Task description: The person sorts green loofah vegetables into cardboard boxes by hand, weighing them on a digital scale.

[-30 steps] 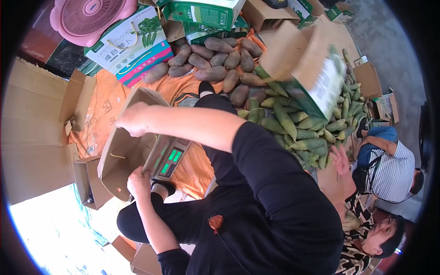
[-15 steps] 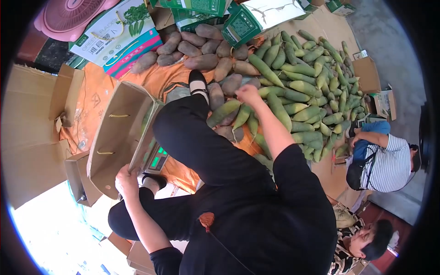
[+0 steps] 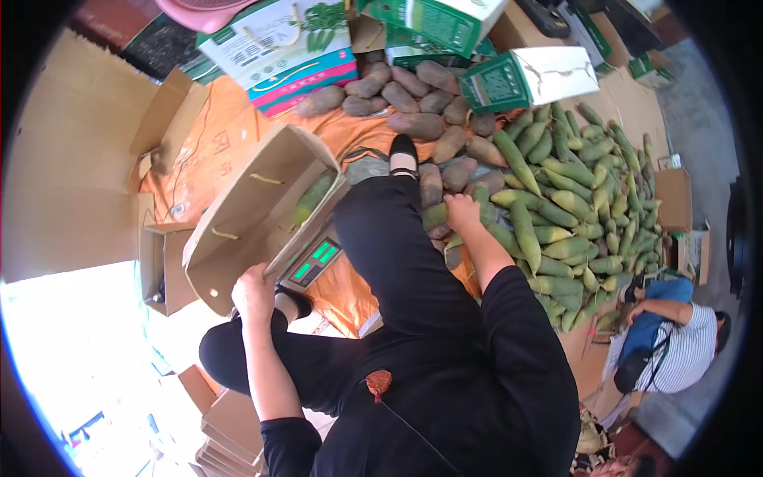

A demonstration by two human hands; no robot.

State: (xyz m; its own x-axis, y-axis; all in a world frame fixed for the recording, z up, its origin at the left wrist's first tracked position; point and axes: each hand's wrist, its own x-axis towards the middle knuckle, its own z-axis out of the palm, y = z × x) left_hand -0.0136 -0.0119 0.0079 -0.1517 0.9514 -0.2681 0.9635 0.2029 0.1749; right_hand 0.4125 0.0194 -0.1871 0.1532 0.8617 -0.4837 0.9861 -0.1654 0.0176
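Observation:
My left hand (image 3: 253,294) is closed on the near edge of an open cardboard box (image 3: 238,208), which stands tilted beside a scale with a lit green display (image 3: 321,254). Inside the box lies a green radish (image 3: 315,198); yellow cord handles hang on its wall. To the right of my knee, my right hand (image 3: 462,213) is closed around a green radish (image 3: 435,215) at the edge of the pile. The big heap of green radishes (image 3: 568,199) spreads to the right, with dark reddish radishes (image 3: 449,144) beyond my foot.
Printed green and white boxes (image 3: 497,81) stand at the top. Empty cardboard cartons (image 3: 168,254) are on the left. A person in a striped shirt (image 3: 687,350) sits at the right. Part of another person shows at the bottom right. Orange sheeting (image 3: 226,151) covers the floor.
The view has shifted, so the scene sits farther right. My right hand has lowered onto a radish and closed on it. My left hand remains at the box edge.

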